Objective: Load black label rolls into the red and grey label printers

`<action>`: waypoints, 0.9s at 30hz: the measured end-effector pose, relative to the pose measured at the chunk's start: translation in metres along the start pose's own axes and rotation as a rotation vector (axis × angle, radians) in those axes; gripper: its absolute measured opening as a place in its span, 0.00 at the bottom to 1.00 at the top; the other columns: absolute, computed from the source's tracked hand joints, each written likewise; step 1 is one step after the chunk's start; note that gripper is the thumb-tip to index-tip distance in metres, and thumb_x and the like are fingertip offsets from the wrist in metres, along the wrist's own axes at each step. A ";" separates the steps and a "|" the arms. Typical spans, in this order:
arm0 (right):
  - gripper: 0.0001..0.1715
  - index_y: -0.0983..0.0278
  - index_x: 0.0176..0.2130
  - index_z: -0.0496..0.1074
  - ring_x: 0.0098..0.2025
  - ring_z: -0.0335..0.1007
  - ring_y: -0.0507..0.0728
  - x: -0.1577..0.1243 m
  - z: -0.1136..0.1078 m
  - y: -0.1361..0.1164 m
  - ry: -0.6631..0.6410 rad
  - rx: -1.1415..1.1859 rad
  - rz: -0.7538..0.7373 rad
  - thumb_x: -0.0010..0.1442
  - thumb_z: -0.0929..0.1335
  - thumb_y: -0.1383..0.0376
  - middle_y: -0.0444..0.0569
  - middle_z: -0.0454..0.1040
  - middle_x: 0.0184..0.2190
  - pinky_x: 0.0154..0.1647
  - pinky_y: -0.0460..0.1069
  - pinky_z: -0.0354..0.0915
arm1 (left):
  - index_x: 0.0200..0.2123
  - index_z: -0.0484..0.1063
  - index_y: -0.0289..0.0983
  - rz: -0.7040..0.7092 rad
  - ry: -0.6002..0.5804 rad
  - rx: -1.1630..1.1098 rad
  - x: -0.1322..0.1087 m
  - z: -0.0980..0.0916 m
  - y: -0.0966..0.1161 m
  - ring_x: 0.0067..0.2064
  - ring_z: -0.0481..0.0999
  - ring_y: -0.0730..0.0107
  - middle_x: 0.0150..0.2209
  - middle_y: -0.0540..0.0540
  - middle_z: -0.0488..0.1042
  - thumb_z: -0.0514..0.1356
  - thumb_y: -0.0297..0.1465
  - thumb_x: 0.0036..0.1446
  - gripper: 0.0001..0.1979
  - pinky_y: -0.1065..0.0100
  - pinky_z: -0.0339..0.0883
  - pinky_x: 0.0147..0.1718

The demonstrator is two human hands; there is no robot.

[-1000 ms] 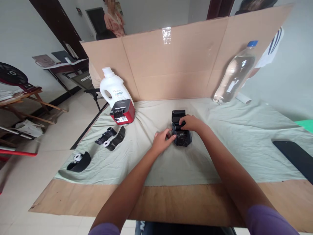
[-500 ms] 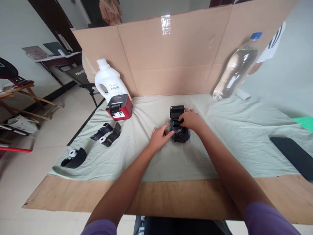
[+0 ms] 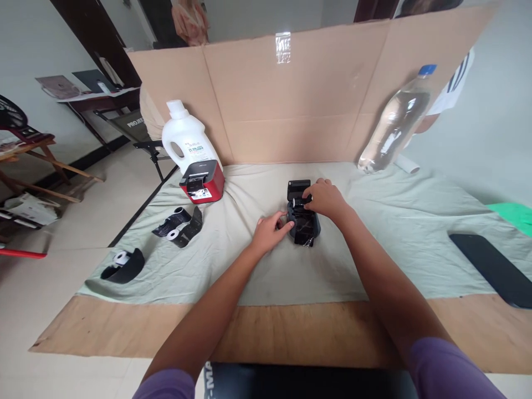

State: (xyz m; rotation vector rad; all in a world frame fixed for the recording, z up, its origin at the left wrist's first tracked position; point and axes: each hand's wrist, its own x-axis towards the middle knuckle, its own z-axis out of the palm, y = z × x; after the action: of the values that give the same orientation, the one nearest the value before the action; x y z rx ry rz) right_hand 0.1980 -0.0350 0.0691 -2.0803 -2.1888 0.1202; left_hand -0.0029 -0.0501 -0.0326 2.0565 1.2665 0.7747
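Surface: pale grey-green cloth (image 3: 291, 282), wrinkled, spread over a wooden board (image 3: 307, 335) whose bare edge runs across the lower frame.

At centre: small black device (image 3: 317, 226), lid raised, lying on the cloth; a dark strip (image 3: 304, 230) lies over its near part, and a black roll (image 3: 296, 203) with a pale core sits near the hinge.

Left hand (image 3: 269, 233): thumb and forefinger parted, tips against the device's left side, gripping nothing visible. Right hand (image 3: 326, 199): fingers bent, thumb and forefinger drawn together on the roll's right end.

Left of frame, on the cloth: white jug (image 3: 185, 136); in front of it, red-and-black machine (image 3: 215, 185); nearer, two loose black rolls (image 3: 179, 237), partly unwound; nearer again, curved black cover (image 3: 132, 269) with a white-ended roll (image 3: 120, 258).

Right of frame: clear bottle (image 3: 394, 122), blue cap, tilted; white tube (image 3: 408, 164) beside its base; dark flat slab (image 3: 492, 269) near the edge.

Behind: upright cardboard panel (image 3: 299, 100), strip of clear tape (image 3: 283, 47) at its top.

Room: pale tiled floor (image 3: 25, 305); at upper left, lettered folding chair (image 3: 128, 124), desk (image 3: 106, 94) and a person in peach clothing (image 3: 190, 22); at upper right, another person's striped white sleeve (image 3: 460, 72).
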 end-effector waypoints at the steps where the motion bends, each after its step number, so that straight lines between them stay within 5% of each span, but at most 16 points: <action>1: 0.21 0.61 0.50 0.80 0.53 0.66 0.68 -0.003 -0.006 0.001 0.010 0.023 -0.003 0.56 0.73 0.65 0.62 0.70 0.51 0.51 0.57 0.64 | 0.53 0.75 0.42 0.003 0.014 -0.044 0.001 0.000 -0.001 0.36 0.75 0.67 0.32 0.50 0.76 0.58 0.46 0.62 0.21 0.65 0.68 0.44; 7: 0.15 0.62 0.48 0.78 0.45 0.72 0.59 -0.021 -0.027 -0.022 0.061 0.279 -0.180 0.60 0.69 0.67 0.52 0.77 0.46 0.46 0.49 0.64 | 0.54 0.72 0.36 0.020 0.251 -0.424 0.009 -0.040 0.010 0.33 0.74 0.70 0.38 0.44 0.77 0.53 0.48 0.64 0.26 0.68 0.68 0.35; 14: 0.16 0.64 0.53 0.73 0.40 0.73 0.60 -0.046 0.030 -0.107 0.234 0.364 -0.443 0.68 0.63 0.66 0.55 0.75 0.46 0.42 0.52 0.65 | 0.47 0.75 0.39 -0.059 0.260 -0.148 -0.043 -0.113 0.025 0.30 0.71 0.72 0.31 0.51 0.73 0.65 0.43 0.54 0.20 0.71 0.67 0.31; 20: 0.21 0.64 0.56 0.72 0.41 0.72 0.64 -0.073 0.073 -0.149 0.338 0.259 -0.621 0.69 0.59 0.70 0.58 0.75 0.44 0.43 0.57 0.66 | 0.45 0.74 0.40 -0.206 0.338 -0.066 -0.104 -0.115 0.018 0.35 0.75 0.70 0.40 0.48 0.77 0.64 0.39 0.54 0.16 0.70 0.70 0.34; 24: 0.20 0.61 0.56 0.72 0.41 0.73 0.62 -0.081 0.088 -0.151 0.359 0.313 -0.661 0.69 0.60 0.69 0.57 0.75 0.47 0.44 0.57 0.68 | 0.46 0.74 0.41 -0.284 0.355 -0.033 -0.123 -0.108 0.017 0.32 0.75 0.71 0.40 0.48 0.78 0.63 0.39 0.55 0.16 0.70 0.69 0.32; 27: 0.20 0.61 0.59 0.69 0.44 0.73 0.62 -0.082 0.099 -0.146 0.350 0.418 -0.652 0.70 0.62 0.62 0.59 0.71 0.53 0.47 0.57 0.70 | 0.49 0.73 0.40 -0.350 0.423 0.062 -0.130 -0.126 0.010 0.28 0.74 0.70 0.37 0.48 0.78 0.66 0.46 0.53 0.24 0.69 0.67 0.28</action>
State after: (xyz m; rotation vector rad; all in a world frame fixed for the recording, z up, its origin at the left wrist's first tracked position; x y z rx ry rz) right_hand 0.0437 -0.1221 -0.0116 -1.0254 -2.2451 0.1240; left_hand -0.1385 -0.1487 0.0354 1.6937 1.8409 1.0437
